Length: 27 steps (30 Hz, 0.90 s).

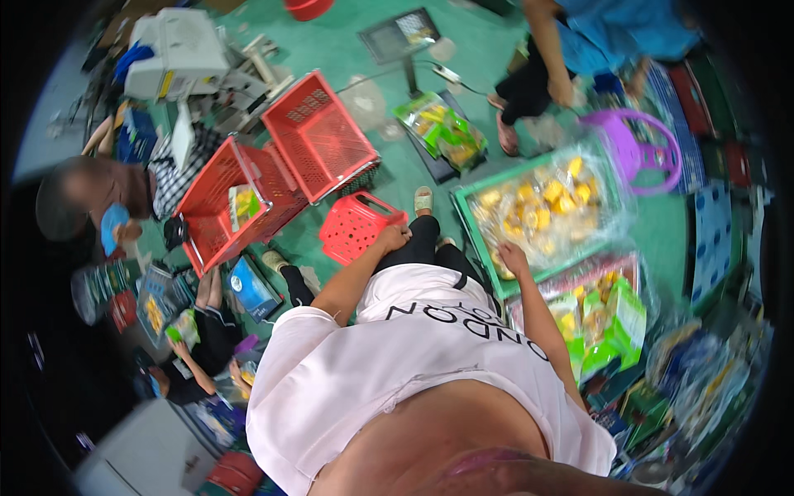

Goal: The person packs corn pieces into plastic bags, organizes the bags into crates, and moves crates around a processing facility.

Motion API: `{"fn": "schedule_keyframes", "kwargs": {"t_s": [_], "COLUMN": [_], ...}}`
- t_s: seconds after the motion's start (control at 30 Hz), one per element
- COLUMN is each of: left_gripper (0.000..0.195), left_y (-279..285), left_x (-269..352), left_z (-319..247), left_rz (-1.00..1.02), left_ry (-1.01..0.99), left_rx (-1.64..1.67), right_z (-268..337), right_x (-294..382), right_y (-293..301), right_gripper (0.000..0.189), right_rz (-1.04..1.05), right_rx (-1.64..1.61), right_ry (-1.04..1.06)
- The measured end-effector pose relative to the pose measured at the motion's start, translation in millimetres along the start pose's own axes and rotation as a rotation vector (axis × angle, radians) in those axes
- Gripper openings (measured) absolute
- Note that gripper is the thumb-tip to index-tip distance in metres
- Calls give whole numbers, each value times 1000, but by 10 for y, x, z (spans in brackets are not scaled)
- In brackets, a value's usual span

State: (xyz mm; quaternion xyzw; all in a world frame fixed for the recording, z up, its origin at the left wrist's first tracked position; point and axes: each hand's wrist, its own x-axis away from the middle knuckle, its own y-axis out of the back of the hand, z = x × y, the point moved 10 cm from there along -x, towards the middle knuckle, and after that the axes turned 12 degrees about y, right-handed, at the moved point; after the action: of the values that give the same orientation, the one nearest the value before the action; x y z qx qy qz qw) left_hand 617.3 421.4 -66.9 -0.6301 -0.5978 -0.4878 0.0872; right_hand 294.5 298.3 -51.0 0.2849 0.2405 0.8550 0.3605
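Note:
My left hand (395, 237) rests by my left thigh at the edge of a red plastic stool (352, 228); its fingers look curled, but their grip is unclear. My right hand (512, 257) is at the near left corner of a green plastic crate (476, 230). Blur hides whether its fingers hold anything. Clear plastic film (496, 214) lines this crate, with many yellow food pieces (555, 195) inside. Close to my right forearm, green-and-clear printed bags (623, 325) of yellow pieces stand in a reddish crate (633, 268).
Filled bags (443, 133) lie on a platform scale with a display (400, 37). Two red baskets (325, 136) (208, 204) stand ahead left. A purple stool (664, 146) is beyond the green crate. People (552, 74) are ahead right and at left. A cable (471, 90) crosses the floor.

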Motion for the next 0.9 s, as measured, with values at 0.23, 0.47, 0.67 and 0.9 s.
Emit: {"fn": "schedule_keyframes", "kwargs": {"t_s": [0.23,0.47,0.67,0.9], "left_gripper": [23,30,26,25], "left_y": [587,1748,2503,3020], "left_x": [6,-460,-838,-1309], "left_z": [603,780,621,408], "left_rz": [-244,-176,-134,-263], "left_ry": [227,363,259,239], "left_rx": [235,191,202,327], "right_z": [-555,-623,817,1753], "right_x": [-37,-1001,-1910,-2482], "right_y": [-455,-958,-361,-376], "right_gripper": [27,27,18,16], "right_rz": [245,329,262,329], "right_rx": [-33,8,-314,-617], "right_ry": [-100,163,-45,-338]}}
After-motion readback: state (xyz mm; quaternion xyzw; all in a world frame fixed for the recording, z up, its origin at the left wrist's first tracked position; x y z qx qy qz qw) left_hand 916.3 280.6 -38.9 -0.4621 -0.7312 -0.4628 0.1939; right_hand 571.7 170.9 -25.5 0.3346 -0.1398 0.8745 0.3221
